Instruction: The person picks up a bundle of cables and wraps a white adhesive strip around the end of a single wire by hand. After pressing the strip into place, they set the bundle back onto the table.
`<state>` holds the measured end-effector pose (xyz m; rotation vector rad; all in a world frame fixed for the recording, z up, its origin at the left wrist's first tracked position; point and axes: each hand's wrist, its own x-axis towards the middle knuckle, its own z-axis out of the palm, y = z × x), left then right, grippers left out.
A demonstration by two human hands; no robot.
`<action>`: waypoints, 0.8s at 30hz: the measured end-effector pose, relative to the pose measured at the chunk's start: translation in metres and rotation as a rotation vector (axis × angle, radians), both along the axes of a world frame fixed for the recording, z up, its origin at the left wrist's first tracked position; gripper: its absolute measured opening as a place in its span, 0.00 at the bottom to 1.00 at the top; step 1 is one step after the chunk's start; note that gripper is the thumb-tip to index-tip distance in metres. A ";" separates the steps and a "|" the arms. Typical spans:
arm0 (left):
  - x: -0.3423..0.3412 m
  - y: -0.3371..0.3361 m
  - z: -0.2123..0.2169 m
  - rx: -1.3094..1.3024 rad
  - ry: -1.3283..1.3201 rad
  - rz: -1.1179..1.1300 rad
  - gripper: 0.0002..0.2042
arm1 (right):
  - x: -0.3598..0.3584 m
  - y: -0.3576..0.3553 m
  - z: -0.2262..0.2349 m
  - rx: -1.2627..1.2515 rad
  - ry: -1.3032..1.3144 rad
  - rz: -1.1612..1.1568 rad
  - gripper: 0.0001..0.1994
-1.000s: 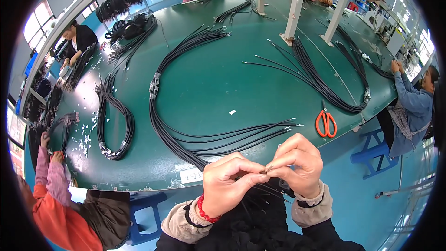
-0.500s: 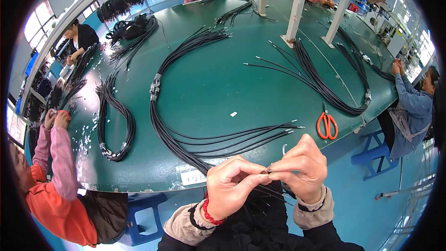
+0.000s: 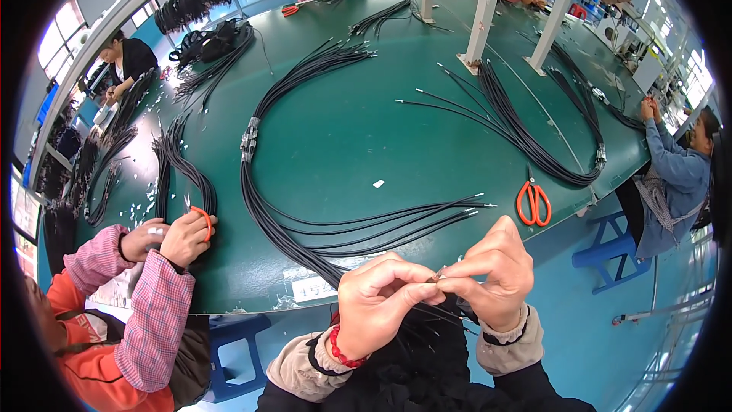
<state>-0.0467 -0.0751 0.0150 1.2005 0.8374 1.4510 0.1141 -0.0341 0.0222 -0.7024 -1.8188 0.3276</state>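
Both hands are up off the near edge of the green bench [image 3: 396, 145], and the left hand [image 3: 381, 301] meets the right hand [image 3: 492, 275] fingertip to fingertip over a thin black cable end [image 3: 440, 278]. The fingers of both hands are pinched together on that tip, thumbs pressing from below. The cable itself trails down toward the lap, away from the big cable bundle [image 3: 320, 236] looped near the front edge. To do this well, I'd judge the grip wants to stay close to the tip, wrists steady, with the small metal end kept in plain sight between the thumbs. Orange scissors [image 3: 534, 202] lie by the right-hand edge, well apart. What the tip actually carries is too small to tell, and the cable's run below the hands is lost against dark clothing. At the left edge, a co-worker's hands [image 3: 171, 236] are cut partly by the rim.
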 end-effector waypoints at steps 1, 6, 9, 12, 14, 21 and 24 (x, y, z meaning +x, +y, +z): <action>0.000 0.001 -0.001 -0.001 0.000 0.000 0.04 | 0.001 0.002 -0.002 -0.024 0.016 0.028 0.09; -0.005 0.002 -0.006 -0.042 -0.050 -0.175 0.03 | 0.007 0.011 -0.015 -0.134 0.079 0.219 0.09; -0.010 0.005 -0.006 -0.109 -0.090 -0.269 0.03 | 0.002 0.010 -0.019 -0.330 0.197 0.373 0.08; -0.015 0.007 -0.005 -0.239 -0.163 -0.427 0.03 | 0.001 0.006 -0.022 -0.500 0.286 0.494 0.08; -0.018 0.010 -0.005 -0.255 -0.168 -0.464 0.03 | 0.000 0.004 -0.022 -0.638 0.339 0.590 0.07; -0.016 0.013 -0.009 -0.297 -0.186 -0.580 0.03 | 0.008 0.003 -0.025 -0.650 0.301 0.694 0.03; -0.015 0.015 -0.010 -0.274 -0.147 -0.616 0.03 | 0.011 0.003 -0.024 -0.626 0.289 0.702 0.03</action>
